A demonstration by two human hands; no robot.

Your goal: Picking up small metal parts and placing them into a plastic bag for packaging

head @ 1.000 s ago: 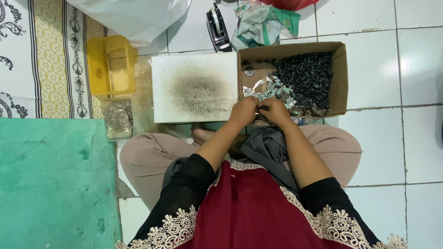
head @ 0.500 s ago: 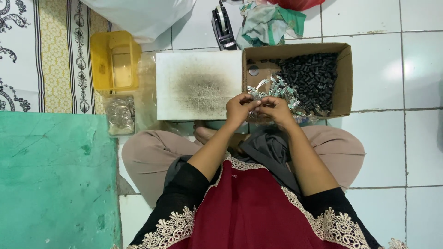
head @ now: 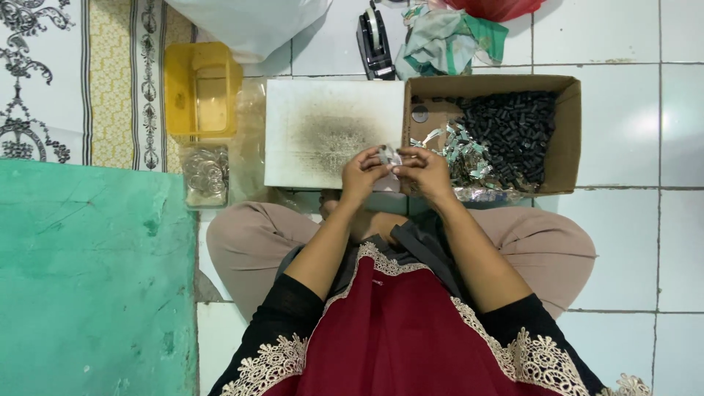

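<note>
A small silvery piece [head: 389, 156] is pinched between the fingertips of the left hand [head: 361, 174] and the right hand [head: 425, 174], both held close together just above the near edge of the white board [head: 323, 132] with its sooty grey smudge. What exactly the piece is cannot be made out; it looks like a scrap of the shiny foil strips [head: 462, 150] heaped in the cardboard box [head: 565, 139] just to the right, beside a mass of small black cylinders [head: 513, 132]. The work seems to be a fine fingertip job, so the piece is best kept low over the board, gripped by the tips only, with the wrists steadied against the knees and the foil kept flat rather than crumpled. Care would be called for at the thin edges, which could tear or nick a finger. A yellow plastic tub [head: 202, 92] and a clear bag of round bits [head: 205, 174] are lying to the left, well apart from the hands, and a tape dispenser [head: 375, 40] is standing beyond the board.
</note>
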